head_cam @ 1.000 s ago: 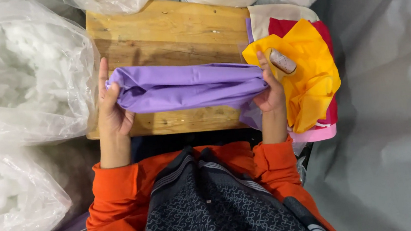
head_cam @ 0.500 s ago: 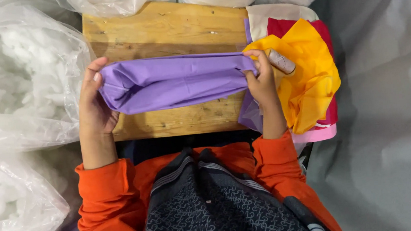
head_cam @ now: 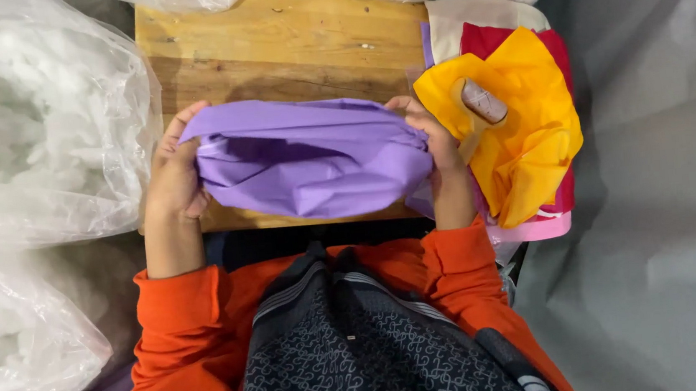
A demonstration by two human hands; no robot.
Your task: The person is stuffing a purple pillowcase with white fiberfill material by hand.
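Observation:
A purple cloth cover (head_cam: 311, 161) is stretched between my two hands above a wooden table (head_cam: 276, 47). My left hand (head_cam: 171, 173) grips its left end, fingers curled over the upper edge. Its right end is pinched by my right hand (head_cam: 436, 142). The cloth bulges open in the middle and hides the front of the table. My orange sleeves and a dark patterned apron fill the bottom of the view.
A pile of yellow (head_cam: 519, 134), red and pink cloth lies at the table's right end, with a small brownish cylinder (head_cam: 484, 101) on it. Clear plastic bags of white stuffing (head_cam: 24, 140) stand at left and along the back. Grey sheeting (head_cam: 667, 193) covers the right side.
The flat folded purple cloth has been lifted and spread open between my hands. My left hand has moved from flat on the table to gripping the cloth's upper left edge.

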